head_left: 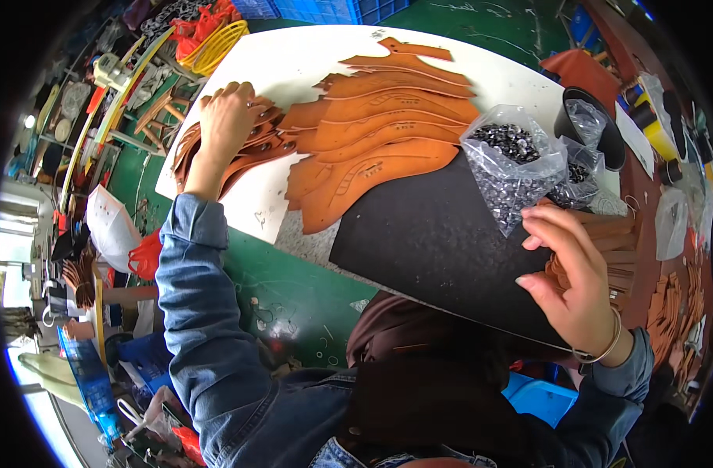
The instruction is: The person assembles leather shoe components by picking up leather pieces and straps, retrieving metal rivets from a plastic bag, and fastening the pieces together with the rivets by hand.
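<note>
My left hand (228,117) rests with spread fingers on a small pile of dark brown leather pieces (247,152) at the left end of the white table (294,62). A fanned row of larger tan leather pieces (372,132) lies just right of it. My right hand (578,273) hovers with curled fingers at the right edge of a black mat (434,234), next to a stack of brown leather strips (617,246); I cannot see anything gripped in it. A clear bag of small dark metal parts (512,160) sits on the mat above that hand.
A second bag of metal parts lies in a black bowl (598,125) at the right. More brown leather strips (672,312) and clear bags (672,222) crowd the red surface at far right. A yellow basket (216,43) stands beyond the table's left corner. Green floor (294,296) lies below.
</note>
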`<state>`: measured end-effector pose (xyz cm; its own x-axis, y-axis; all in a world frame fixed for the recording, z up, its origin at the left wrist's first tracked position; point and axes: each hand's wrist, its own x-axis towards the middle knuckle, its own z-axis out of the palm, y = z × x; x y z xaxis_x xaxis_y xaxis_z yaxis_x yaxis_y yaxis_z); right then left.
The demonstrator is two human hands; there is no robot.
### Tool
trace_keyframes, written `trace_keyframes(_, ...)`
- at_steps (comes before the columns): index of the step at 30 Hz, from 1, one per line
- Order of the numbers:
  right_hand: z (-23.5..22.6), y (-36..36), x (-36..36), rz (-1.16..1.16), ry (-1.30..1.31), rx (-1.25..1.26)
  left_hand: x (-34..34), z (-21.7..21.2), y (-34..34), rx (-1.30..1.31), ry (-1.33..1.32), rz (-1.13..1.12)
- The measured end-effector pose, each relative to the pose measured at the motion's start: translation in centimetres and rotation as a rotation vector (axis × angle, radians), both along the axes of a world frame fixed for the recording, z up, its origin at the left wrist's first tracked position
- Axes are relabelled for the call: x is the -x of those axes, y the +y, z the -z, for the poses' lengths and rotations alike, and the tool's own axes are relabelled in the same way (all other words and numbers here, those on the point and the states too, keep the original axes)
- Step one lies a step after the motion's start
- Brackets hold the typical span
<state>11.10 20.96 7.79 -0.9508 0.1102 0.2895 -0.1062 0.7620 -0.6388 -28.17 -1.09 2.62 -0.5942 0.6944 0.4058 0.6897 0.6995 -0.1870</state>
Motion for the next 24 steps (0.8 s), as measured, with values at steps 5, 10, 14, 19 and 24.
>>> trace_keyframes(5,-0.6,1.7,-0.4,0.086,-0.062,0.035,2.9,0.4,10.7,-0.068,-0.482,0.319)
trace_keyframes(10,-1.0,2.9,-2.9,0.119,0.05,-0.063,10.1,5.8,20.4,0.247,-0.529,0.02)
trace_keyframes(14,-1.2,5.0,-5.9,0.286,-0.014,-0.126,11.4,7.2,20.4,0.01,-0.401,0.15)
trace_keyframes(19,0.9,10.7,-8.3,0.488,-0.062,-0.311,-1.3,-4.8,19.0,-0.373,-1.072,0.359)
trace_keyframes(24,3.0,16.8,-8.2,0.34,-0.256,-0.331,-11.8,-11.4,9.6,-0.814,-1.174,0.777)
